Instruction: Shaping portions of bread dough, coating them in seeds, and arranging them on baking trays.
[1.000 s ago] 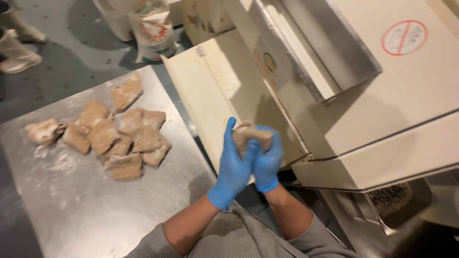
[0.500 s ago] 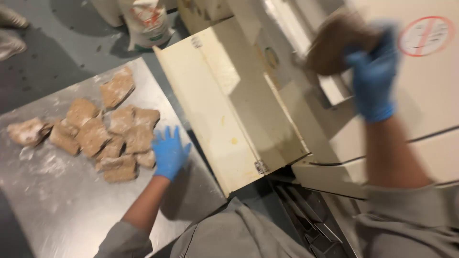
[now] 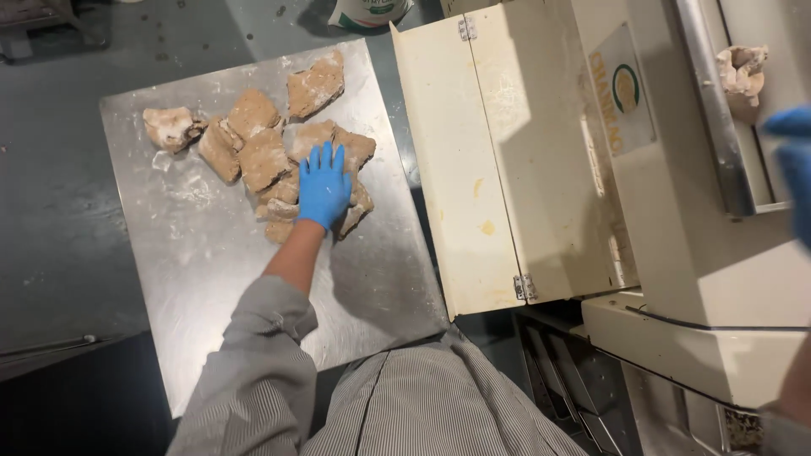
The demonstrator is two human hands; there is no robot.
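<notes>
machine (image 3: 676,253): cream, hinged flap open toward the table
table (image 3: 211,270): steel, floured
dough pieces (image 3: 262,156): brown, clustered at the table's far end
left hand (image 3: 323,186): blue glove, fingers spread flat on the pile
right hand (image 3: 794,177): cut off at the edge, grip unclear
dough lump (image 3: 742,72): in the machine's top slot, near the right hand
</notes>
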